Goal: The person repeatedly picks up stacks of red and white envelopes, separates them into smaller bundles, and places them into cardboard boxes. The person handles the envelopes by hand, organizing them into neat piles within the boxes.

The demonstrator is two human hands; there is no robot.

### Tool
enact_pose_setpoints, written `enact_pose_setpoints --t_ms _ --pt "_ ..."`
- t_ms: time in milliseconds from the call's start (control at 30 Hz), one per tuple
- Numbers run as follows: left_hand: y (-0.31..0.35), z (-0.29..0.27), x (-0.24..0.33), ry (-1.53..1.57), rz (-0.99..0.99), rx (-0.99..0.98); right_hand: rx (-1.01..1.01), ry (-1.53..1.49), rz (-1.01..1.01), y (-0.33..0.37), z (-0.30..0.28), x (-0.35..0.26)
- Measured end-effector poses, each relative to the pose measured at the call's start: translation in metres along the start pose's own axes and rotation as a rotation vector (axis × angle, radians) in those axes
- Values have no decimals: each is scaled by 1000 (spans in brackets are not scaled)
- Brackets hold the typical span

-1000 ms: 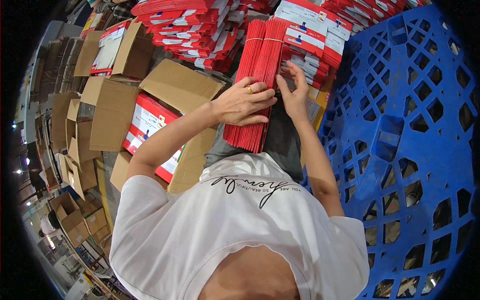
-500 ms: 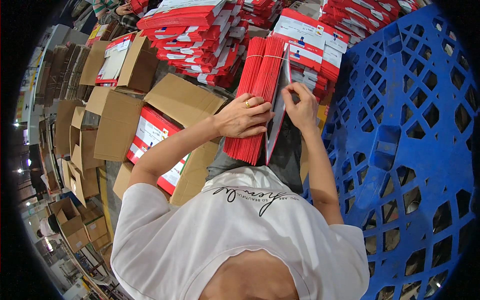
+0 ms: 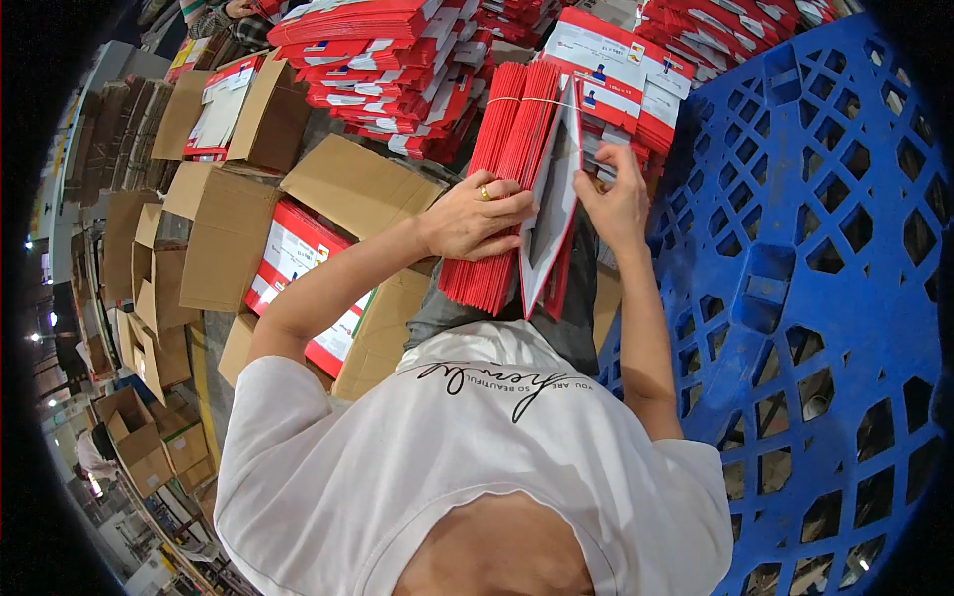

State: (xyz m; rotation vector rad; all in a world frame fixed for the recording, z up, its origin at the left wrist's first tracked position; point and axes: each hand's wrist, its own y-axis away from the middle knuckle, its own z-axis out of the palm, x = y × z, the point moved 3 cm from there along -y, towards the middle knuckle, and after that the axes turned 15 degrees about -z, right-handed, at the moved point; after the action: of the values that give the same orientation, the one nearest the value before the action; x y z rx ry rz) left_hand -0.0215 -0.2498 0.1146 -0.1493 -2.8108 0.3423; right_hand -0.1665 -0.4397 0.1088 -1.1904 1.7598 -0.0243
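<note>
A banded bundle of flat red cardboard cartons [image 3: 509, 129] stands on edge over my lap, in two thick rows with a thin band around the upper part. My left hand [image 3: 479, 217], a ring on one finger, lies across the bundle with its fingers curled over the top edges. On the bundle's right side an outer flat carton [image 3: 556, 214] leans away, showing its pale inner face. My right hand [image 3: 618, 197] has thumb and fingers closed at this carton's right edge. The fingertips' exact hold is partly hidden.
A blue plastic pallet [image 3: 770, 288] stands along my right. Tall stacks of red and white flat cartons [image 3: 383, 79] rise ahead. At left, an open brown box [image 3: 234, 238] holds more red and white cartons. A person's hand [image 3: 239, 9] shows at the far upper left.
My right hand has moved slightly right with the outer carton's edge, and the gap beside the bundle is wider. My left hand stays on the bundle, shifted slightly.
</note>
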Motion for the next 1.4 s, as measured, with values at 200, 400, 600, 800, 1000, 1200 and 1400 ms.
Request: enact_pose_setpoints --t_ms 200,400,600,800,1000,1200,1400 --pt "-4 -1 6 0 -3 23 -149 113 -337 -9 1 -18" --pt "-1 -3 4 -65 -23 -18 -197 223 -461 -11 5 -19" --pt "5 5 -7 -18 -26 11 -130 254 -407 -12 -15 -7" --pt "-9 -4 8 -39 15 10 -126 231 -425 -13 -14 -10" --pt "-7 2 3 -45 16 40 -92 305 -426 -15 -14 -7" --pt "-8 2 7 -68 4 -12 -17 328 -362 -18 7 -26" --pt "-2 4 3 -58 -14 -12 -36 268 -335 -14 7 -14"
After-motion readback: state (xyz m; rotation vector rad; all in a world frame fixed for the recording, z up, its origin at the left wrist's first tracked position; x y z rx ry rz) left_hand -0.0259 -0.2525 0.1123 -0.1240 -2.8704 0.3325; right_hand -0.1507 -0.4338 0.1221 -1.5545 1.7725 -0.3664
